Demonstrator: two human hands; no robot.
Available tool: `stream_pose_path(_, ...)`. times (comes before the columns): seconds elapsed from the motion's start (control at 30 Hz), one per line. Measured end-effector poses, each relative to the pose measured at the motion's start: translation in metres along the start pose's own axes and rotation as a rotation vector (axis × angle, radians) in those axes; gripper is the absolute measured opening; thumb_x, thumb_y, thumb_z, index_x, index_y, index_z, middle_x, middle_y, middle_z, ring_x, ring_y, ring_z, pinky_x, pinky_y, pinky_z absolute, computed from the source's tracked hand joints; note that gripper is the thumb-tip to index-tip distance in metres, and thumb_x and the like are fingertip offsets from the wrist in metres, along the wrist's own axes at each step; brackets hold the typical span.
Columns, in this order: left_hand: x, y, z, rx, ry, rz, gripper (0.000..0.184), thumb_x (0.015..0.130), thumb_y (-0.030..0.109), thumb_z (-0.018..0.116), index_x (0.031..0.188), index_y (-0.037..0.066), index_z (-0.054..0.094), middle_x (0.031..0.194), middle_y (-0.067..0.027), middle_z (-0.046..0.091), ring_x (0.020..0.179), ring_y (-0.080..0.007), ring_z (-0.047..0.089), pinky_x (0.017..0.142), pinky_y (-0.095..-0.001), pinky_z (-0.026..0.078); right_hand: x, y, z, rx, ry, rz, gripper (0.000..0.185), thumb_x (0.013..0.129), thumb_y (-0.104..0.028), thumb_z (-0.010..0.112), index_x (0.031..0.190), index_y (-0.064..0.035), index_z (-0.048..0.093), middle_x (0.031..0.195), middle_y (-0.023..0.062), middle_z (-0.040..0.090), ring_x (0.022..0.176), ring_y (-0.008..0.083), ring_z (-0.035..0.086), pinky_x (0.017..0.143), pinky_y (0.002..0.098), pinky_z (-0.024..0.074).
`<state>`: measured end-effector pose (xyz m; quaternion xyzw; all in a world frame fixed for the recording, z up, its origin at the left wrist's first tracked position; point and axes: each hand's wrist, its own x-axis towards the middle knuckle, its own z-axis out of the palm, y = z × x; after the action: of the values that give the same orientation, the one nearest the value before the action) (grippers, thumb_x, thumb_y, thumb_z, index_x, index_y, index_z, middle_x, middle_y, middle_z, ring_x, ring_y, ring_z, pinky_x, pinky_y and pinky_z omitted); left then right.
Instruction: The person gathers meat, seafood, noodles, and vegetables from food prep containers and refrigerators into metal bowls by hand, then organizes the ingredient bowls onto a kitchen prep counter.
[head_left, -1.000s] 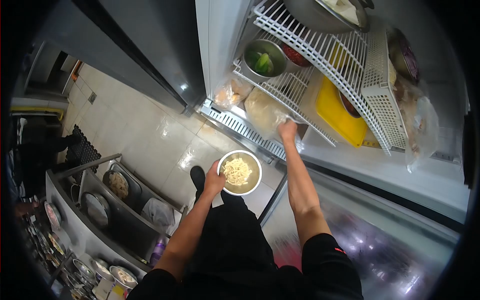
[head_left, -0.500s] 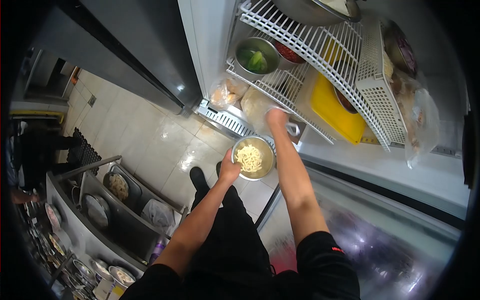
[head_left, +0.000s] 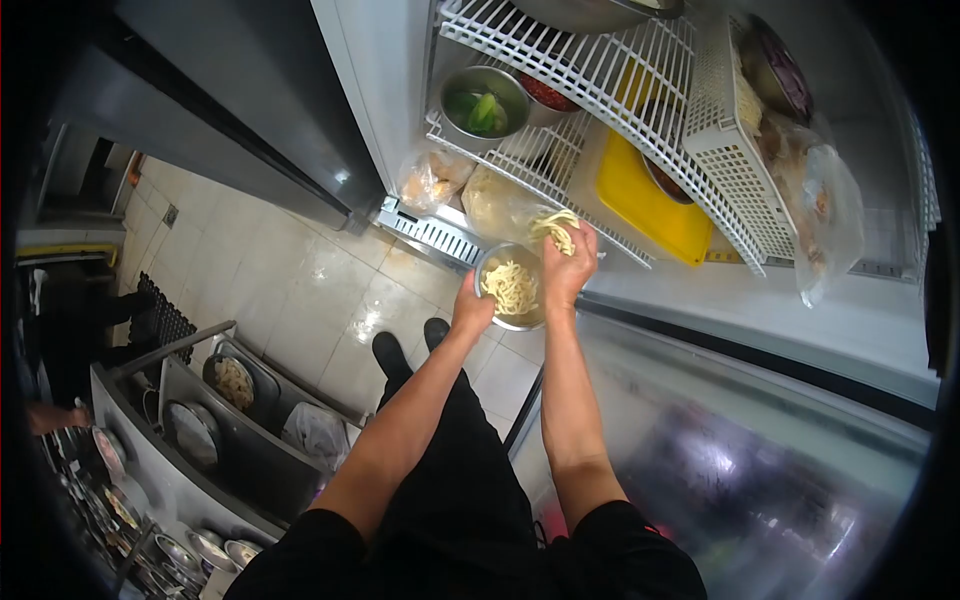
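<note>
My left hand (head_left: 472,308) grips the rim of a round metal bowl (head_left: 520,322), its thumb over the edge. Thick pale noodles (head_left: 510,287) lie in the bowl. Just above the bowl's right side, my right hand (head_left: 570,262) is closed around a bunch of the same noodles (head_left: 556,230), whose ends stick out past the fingers. Behind the hands, at the bottom of an open fridge, lies a clear plastic bag (head_left: 492,200) with pale contents.
White wire shelves (head_left: 590,60) hold a metal pot with green vegetables (head_left: 485,110), a yellow tray (head_left: 650,205) and a white basket (head_left: 735,170). A bag of round items (head_left: 432,178) sits at the fridge's edge. At left stands a steel counter (head_left: 190,480); another person's hand (head_left: 58,416) is beyond it.
My right hand has come out of the bag at the fridge's bottom with a bunch of noodles. The bowl in my left hand has shifted slightly up and right.
</note>
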<state>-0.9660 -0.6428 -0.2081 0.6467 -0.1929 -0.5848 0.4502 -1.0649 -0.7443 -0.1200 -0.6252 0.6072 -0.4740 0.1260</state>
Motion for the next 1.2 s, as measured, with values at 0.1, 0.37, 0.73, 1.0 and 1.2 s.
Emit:
stream_pose_path(0.1, 0.002, 0.006, 0.006, -0.064, -0.019, 0.013, 0.061, 0.074, -0.009, 0.045, 0.134, 0.004, 0.042, 0.115, -0.0126, 0.059, 0.101, -0.0205, 0.059, 0.083, -0.0307, 0.05, 0.017, -0.023, -0.017, 0.021, 0.036, -0.015, 0.022, 0.064, 0.004, 0.071, 0.085, -0.0011, 0.067, 0.103, 0.0148, 0.061, 0.092, 0.0274, 0.062, 0.08, 0.0333, 0.0504)
stream_pose_path(0.37, 0.01, 0.007, 0.008, -0.115, -0.061, 0.113, 0.045, 0.093, 0.01, 0.05, 0.136, 0.006, 0.038, 0.116, -0.0109, 0.058, 0.098, -0.0194, 0.059, 0.074, -0.0306, 0.053, 0.037, -0.095, -0.071, 0.229, 0.055, 0.026, 0.021, 0.066, 0.007, 0.066, 0.086, 0.0018, 0.066, 0.1, 0.0107, 0.06, 0.092, 0.0203, 0.06, 0.081, 0.0299, 0.0477)
stream_pose_path(0.73, 0.005, 0.008, 0.008, -0.144, -0.08, 0.086, 0.062, 0.095, 0.051, 0.046, 0.138, 0.007, 0.035, 0.116, -0.0093, 0.056, 0.101, -0.0186, 0.057, 0.077, -0.0342, 0.052, 0.029, -0.134, -0.114, 0.389, 0.054, 0.046, 0.024, 0.065, 0.009, 0.065, 0.087, 0.0037, 0.062, 0.105, 0.0122, 0.058, 0.093, 0.018, 0.058, 0.081, 0.0279, 0.047)
stream_pose_path(1.0, -0.002, 0.015, -0.005, -0.162, -0.117, 0.072, 0.061, 0.097, 0.048, 0.043, 0.135, 0.001, 0.041, 0.122, -0.0149, 0.056, 0.111, -0.0208, 0.052, 0.095, -0.0321, 0.04, -0.053, -0.046, -0.052, -0.303, -0.742, 0.174, 0.056, 0.068, -0.004, 0.071, 0.122, -0.0075, 0.059, 0.135, 0.0267, 0.044, 0.125, 0.0406, 0.043, 0.101, 0.0435, 0.0405)
stream_pose_path(1.2, -0.004, -0.014, -0.035, -0.218, -0.133, 0.067, 0.048, 0.098, 0.041, 0.045, 0.128, 0.003, 0.048, 0.111, -0.008, 0.062, 0.097, -0.013, 0.058, 0.084, -0.0274, 0.047, -0.029, -0.059, -0.082, -0.171, -0.634, 0.385, 0.036, 0.074, 0.0, 0.062, 0.11, -0.0042, 0.063, 0.119, 0.0228, 0.058, 0.107, 0.0353, 0.059, 0.09, 0.0385, 0.0477)
